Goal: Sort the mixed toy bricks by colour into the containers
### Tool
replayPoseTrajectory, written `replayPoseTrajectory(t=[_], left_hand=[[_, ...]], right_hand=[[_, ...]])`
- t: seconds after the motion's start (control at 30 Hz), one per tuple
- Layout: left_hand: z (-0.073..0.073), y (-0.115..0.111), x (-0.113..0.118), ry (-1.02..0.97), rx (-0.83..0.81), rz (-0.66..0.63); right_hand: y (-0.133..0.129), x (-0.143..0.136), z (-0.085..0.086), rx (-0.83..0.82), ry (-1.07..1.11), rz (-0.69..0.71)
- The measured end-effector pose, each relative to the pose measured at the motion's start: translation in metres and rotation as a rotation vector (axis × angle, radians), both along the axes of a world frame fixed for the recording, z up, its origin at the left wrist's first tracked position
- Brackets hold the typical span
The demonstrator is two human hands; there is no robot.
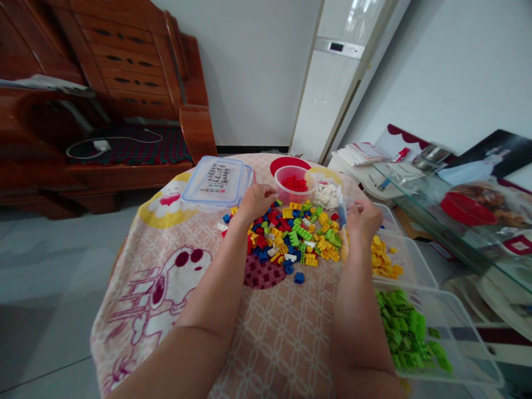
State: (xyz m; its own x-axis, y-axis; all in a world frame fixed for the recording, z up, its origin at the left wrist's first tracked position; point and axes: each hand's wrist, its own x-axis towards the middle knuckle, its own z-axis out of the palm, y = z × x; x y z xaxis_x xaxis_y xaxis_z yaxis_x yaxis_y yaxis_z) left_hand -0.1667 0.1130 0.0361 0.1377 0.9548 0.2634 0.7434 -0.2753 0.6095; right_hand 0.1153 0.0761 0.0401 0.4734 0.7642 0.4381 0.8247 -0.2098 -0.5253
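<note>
My left hand (256,201) is over the far left part of a mixed heap of toy building bricks (294,235) in red, blue, yellow, green and white. Its fingers are pinched together; anything between them is too small to make out. To the right, my right hand (364,219) is closed at the near side of a clear box (390,217) with a few blue bricks. What its fingers hold, if anything, is hidden. Beyond the heap, a round pink-rimmed tub (312,189) contains red bricks (294,183), beside a pile of white bricks (327,195).
Yellow bricks (384,259) lie in one clear box (428,271), green bricks (405,330) in a nearer one (477,354). A lidded plastic container (214,180) stands at the far left. One blue brick (298,277) lies apart on the patterned cloth (286,332). A glass shelf (449,210) borders the right.
</note>
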Motion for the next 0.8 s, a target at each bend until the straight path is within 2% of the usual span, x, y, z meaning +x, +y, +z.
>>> replayPoseTrajectory(t=[0.17, 0.27, 0.4, 0.5, 0.8], left_hand=[[-0.002, 0.001, 0.000, -0.011, -0.002, -0.002], [-0.003, 0.002, -0.001, -0.022, 0.006, 0.000], [-0.003, 0.002, -0.002, -0.021, 0.004, 0.002], [-0.002, 0.002, -0.002, -0.022, 0.001, 0.003], [-0.004, 0.002, -0.003, -0.012, 0.007, 0.012]], right_hand=[[0.010, -0.036, -0.017, -0.227, -0.146, 0.470], [0.014, -0.055, -0.030, -0.351, -0.282, 0.598], [0.016, -0.063, -0.038, -0.435, -0.440, 0.655], [0.016, -0.060, -0.039, -0.447, -0.465, 0.671], [0.012, -0.047, -0.030, -0.432, -0.213, 0.685]])
